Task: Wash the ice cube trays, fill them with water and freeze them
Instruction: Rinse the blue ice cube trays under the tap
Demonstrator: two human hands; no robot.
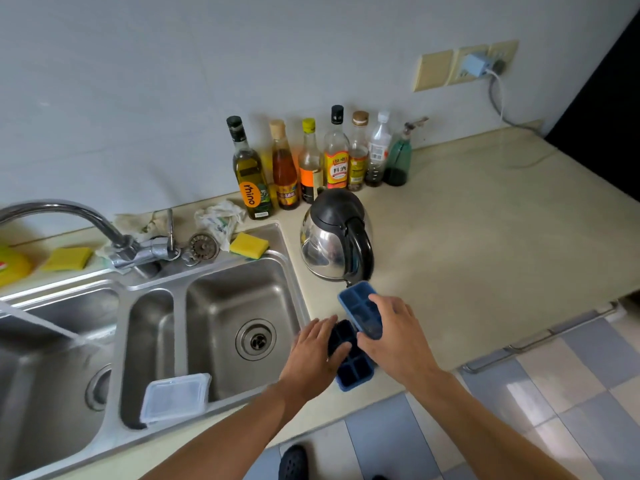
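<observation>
Ice trays [356,341], both blue, sit on the counter [485,254] just right of the double sink [225,306], in front of the kettle [332,237]. A clear lid [176,396] rests at the sink's front rim. The right hand [394,336] clamps the far tray [358,303], whose near end overlaps the near tray [355,372]. The left hand [313,355] grips that one, thumb across its cells.
</observation>
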